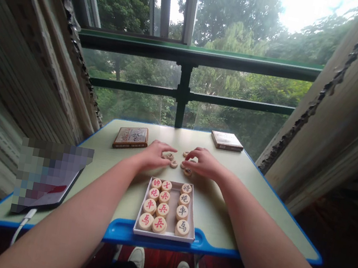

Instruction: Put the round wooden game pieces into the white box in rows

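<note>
Over the middle of the table, my left hand [153, 155] is open, its thumb and forefinger spread around a few xiangqi pieces. One of these pieces [170, 156] lies between the fingers, and another [174, 164] is just by the thumb tip. My right hand [204, 162] curves over a second small cluster, thumb and forefinger apart. A piece [188, 171] sits beneath its thumb and another [185, 153] beyond the forefinger; the palm hides part of this group. Nearer me, a shallow white box [169, 233] holds two columns of red-marked pieces [164, 196] and one column of black-marked pieces [184, 199].
A patterned flat box [131, 137] lies at the table's back left, another flat box [227, 141] at the back right. At the left edge rests a blurred dark device [60, 196] with a white cable [26, 219]. Curtains [330, 100] and a window railing [192, 56] border the table.
</note>
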### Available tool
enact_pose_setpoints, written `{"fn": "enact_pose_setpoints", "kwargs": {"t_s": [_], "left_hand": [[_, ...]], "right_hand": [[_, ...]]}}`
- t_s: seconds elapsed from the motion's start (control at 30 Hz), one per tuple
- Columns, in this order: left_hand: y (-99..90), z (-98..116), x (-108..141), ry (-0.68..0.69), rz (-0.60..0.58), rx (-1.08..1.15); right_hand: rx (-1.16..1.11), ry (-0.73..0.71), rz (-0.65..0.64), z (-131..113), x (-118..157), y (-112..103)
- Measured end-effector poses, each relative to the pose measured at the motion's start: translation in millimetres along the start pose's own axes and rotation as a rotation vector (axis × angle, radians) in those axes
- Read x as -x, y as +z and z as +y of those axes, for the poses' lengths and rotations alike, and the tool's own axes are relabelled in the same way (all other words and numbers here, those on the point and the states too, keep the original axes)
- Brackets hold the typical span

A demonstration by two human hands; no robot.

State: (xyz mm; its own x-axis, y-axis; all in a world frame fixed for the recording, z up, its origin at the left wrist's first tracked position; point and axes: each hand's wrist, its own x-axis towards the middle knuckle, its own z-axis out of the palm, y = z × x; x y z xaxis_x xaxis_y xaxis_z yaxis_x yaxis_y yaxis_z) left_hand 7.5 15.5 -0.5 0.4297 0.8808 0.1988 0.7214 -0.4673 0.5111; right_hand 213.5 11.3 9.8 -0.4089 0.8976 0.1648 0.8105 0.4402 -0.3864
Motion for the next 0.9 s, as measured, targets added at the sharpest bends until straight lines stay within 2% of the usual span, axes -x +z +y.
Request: {"fn": "enact_pose_setpoints", "kwargs": {"t_s": [0.13,0.2,0.33,0.6,0.73,0.8,0.87,0.9], "left_hand": [[-17.3,-11,1,-0.211,0.028,0.086],[-23.6,-15,3,-0.274,-0.019,0.072],[-27.4,-15,6,-0.277,-0.112,0.042],[-28.7,-14,9,-0.285,-0.151,0.042],[-29.0,-9,10,-0.28,-0.173,0.056],[-28.0,-5,10,-0.272,-0.17,0.038],[-26.7,-2,10,-0.259,-0.156,0.023],[-26.2,-1,10,-0.248,-0.151,0.024]], "right_hand": [[-0.05,0.118,-0.009,3,2,-11],[-0.06,0.193,-0.077,4,3,-17],[-0.038,0.219,-0.208,3,6,-21],[-0.059,0.18,-0.252,3,8,-21],[-0.079,0.219,-0.192,7,4,-15],[-0.055,0.198,-0.067,10,-1,-8],[-0.011,0.101,0.073,14,-6,2],[0.007,0.051,0.101,16,-9,6]]}}
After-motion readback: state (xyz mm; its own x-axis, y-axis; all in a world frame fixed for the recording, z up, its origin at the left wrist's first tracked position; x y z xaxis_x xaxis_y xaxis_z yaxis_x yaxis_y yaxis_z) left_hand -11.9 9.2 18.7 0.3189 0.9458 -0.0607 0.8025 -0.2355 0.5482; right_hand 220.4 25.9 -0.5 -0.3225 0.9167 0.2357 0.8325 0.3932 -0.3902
